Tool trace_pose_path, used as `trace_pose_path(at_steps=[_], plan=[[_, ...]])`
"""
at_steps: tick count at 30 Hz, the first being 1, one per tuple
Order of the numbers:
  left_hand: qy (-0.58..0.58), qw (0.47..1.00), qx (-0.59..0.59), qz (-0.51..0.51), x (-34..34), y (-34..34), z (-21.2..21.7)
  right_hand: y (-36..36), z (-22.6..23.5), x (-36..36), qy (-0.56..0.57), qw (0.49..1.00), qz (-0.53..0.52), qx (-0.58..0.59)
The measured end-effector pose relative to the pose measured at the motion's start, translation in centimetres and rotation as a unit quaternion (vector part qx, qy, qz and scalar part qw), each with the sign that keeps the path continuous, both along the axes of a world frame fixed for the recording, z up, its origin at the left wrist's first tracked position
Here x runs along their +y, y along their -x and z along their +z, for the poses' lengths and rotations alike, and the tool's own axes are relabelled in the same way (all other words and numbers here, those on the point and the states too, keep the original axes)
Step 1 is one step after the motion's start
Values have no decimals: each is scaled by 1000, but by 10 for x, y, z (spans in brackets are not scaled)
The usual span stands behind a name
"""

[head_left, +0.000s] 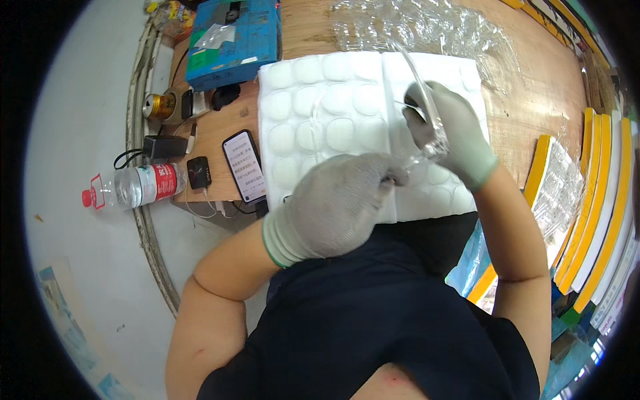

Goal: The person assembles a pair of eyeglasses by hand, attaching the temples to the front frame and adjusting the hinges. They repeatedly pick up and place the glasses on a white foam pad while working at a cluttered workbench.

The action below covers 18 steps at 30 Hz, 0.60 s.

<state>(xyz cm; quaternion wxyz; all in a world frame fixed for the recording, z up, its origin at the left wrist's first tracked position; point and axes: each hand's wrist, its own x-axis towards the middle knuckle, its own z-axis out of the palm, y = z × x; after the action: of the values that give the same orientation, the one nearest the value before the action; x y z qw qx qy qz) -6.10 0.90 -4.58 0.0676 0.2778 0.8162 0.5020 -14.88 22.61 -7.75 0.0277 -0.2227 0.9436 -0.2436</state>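
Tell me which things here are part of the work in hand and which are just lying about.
In the work:
- left hand, gloved, fingers pinched at the clear plastic piece
- right hand, gloved, gripping that piece
- white moulded tray beneath both hands

Lying about:
- phone
- water bottle
- drink can
- blue box
- charger
- yellow-edged stacks

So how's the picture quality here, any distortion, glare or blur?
Head view: strong fisheye, the wooden table edge bows and the corners are black; lighting is bright and even; the white foam tray looks washed out; glare glints on the clear plastic piece in the right hand; the left hand looks slightly soft.
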Motion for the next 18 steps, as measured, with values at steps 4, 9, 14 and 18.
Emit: trace_pose_path(at_steps=[4,9,14,18], plan=[[-82,991,-57,95,-1,-23,-6,-76,41,6,278,959,-32,-50],[-54,995,-76,33,12,-30,2,-114,35,-3,410,911,-16,44],[-120,988,-87,35,18,-27,14,-120,50,-8,534,842,-68,-13],[-114,987,-111,-35,11,-38,29,-109,65,32,401,901,64,-153]])
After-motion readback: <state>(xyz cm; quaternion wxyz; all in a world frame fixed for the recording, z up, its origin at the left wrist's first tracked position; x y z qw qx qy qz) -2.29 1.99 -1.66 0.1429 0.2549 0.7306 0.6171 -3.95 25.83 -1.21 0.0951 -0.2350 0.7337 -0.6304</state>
